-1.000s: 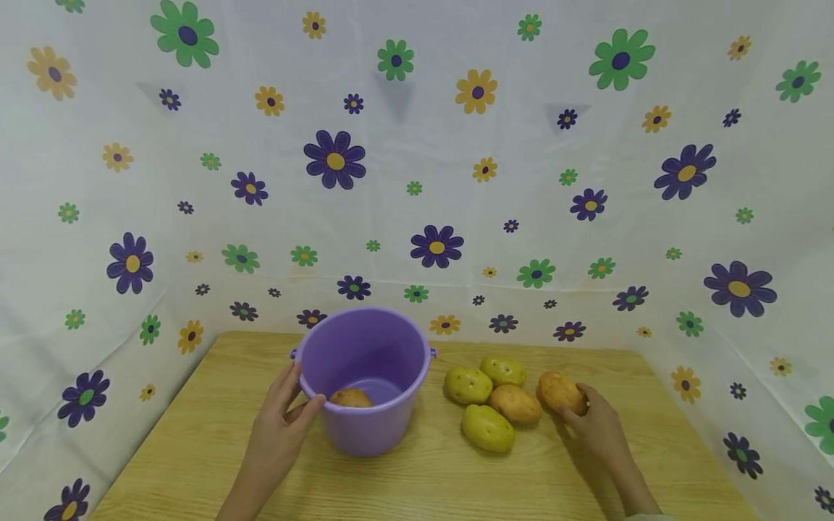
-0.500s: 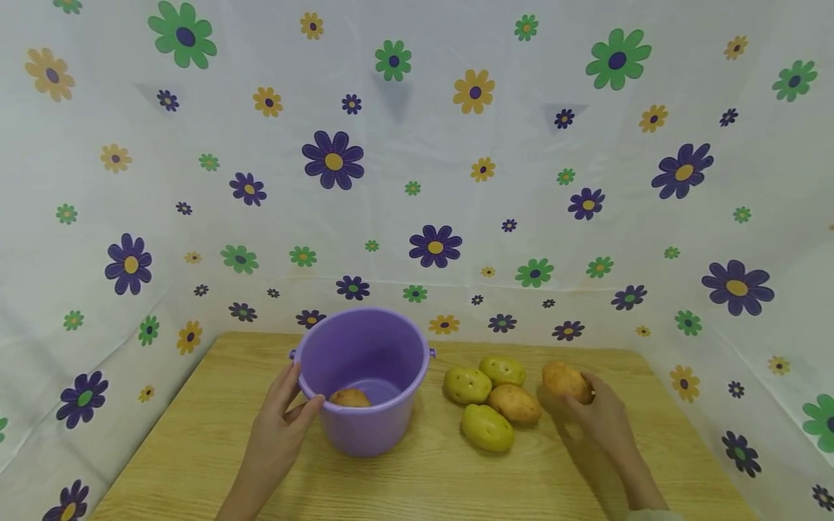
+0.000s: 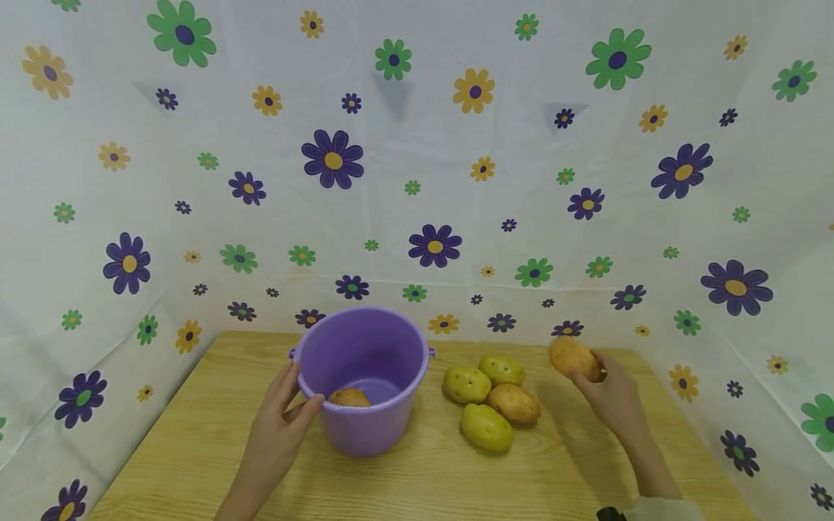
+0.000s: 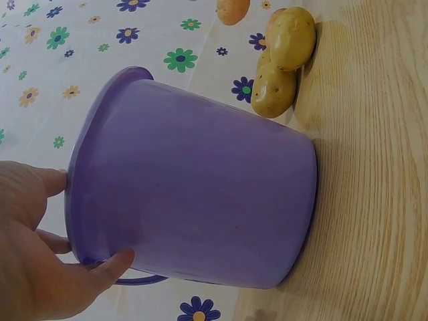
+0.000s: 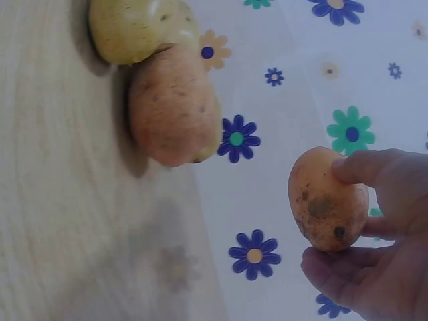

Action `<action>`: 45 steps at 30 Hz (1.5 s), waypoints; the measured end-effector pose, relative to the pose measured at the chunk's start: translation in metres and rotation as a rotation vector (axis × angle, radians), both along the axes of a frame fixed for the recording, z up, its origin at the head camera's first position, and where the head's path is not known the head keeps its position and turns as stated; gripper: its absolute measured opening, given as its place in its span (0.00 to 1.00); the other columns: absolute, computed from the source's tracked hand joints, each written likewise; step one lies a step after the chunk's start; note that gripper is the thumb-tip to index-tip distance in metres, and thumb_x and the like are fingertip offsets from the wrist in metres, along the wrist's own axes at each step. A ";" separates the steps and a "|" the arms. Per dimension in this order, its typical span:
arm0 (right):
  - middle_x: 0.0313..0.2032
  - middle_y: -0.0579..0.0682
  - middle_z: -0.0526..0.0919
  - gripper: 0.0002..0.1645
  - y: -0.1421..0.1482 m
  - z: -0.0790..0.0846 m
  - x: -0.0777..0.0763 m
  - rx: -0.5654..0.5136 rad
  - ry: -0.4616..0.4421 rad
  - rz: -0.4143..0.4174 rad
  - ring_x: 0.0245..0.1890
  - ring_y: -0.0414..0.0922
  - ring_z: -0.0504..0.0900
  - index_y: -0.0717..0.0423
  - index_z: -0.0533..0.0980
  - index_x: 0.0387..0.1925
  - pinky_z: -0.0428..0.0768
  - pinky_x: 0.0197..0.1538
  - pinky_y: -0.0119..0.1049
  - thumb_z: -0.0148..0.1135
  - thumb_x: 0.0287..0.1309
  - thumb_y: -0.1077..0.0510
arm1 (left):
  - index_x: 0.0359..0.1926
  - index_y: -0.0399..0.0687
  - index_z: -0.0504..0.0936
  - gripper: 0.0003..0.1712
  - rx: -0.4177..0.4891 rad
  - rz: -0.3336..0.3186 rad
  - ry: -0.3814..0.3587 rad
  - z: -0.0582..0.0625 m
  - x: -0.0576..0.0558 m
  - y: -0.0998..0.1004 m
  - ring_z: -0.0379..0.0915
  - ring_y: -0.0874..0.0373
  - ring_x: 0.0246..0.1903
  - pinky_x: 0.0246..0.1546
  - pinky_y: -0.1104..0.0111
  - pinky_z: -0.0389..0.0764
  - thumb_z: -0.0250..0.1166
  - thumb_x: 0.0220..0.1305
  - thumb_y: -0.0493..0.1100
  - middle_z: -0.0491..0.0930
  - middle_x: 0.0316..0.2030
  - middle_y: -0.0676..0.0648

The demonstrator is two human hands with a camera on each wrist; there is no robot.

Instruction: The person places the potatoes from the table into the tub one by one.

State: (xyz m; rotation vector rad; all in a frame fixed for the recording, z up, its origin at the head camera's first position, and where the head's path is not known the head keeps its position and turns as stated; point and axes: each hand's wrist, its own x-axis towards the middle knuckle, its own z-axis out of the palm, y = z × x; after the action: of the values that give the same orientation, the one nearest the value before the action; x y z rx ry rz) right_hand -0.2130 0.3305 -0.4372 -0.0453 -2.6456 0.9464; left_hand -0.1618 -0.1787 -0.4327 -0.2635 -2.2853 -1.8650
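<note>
My left hand holds the near-left rim of a purple bucket, thumb and fingers at its edge. Inside the bucket lies one brown potato. At the right, my right hand grips another brown potato, lifted off the table; dark spots mark its skin in the right wrist view. Between bucket and right hand, a brown potato sits with a greenish-yellow potato in front, a second yellowish potato to its left and a third yellowish potato behind.
A light wooden table bears everything. White cloth with a flower print hangs behind and along both sides. The bucket's handle hangs down in the left wrist view.
My right hand has raised the brown potato off the table, moving it up and slightly to the right. The left hand and bucket have stayed in place.
</note>
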 end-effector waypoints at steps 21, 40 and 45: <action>0.51 0.72 0.79 0.42 -0.003 0.051 0.007 -0.009 0.100 -0.018 0.45 0.63 0.83 0.75 0.65 0.69 0.80 0.29 0.26 0.67 0.70 0.47 | 0.80 0.34 0.51 0.43 -0.004 0.006 0.004 0.000 0.001 0.002 0.53 0.35 0.75 0.58 0.82 0.75 0.63 0.77 0.43 0.42 0.80 0.35; 0.52 0.70 0.79 0.42 -0.020 0.051 0.000 -0.020 0.110 0.029 0.45 0.62 0.83 0.74 0.66 0.69 0.81 0.31 0.26 0.67 0.69 0.46 | 0.80 0.34 0.52 0.42 0.006 0.009 0.011 0.001 0.001 0.002 0.53 0.35 0.75 0.58 0.81 0.75 0.63 0.76 0.41 0.43 0.80 0.35; 0.54 0.71 0.79 0.43 -0.032 0.051 -0.005 -0.010 0.125 0.075 0.46 0.62 0.83 0.74 0.66 0.69 0.82 0.32 0.27 0.67 0.70 0.46 | 0.80 0.34 0.51 0.42 0.008 0.000 0.011 0.001 0.001 0.002 0.52 0.34 0.75 0.59 0.80 0.75 0.63 0.76 0.41 0.43 0.80 0.35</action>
State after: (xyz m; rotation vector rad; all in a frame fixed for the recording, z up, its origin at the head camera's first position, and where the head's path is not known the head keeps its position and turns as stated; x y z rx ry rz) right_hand -0.2176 0.2988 -0.3864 0.1079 -2.5432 0.9536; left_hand -0.1608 -0.1767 -0.4314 -0.2721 -2.2700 -1.8679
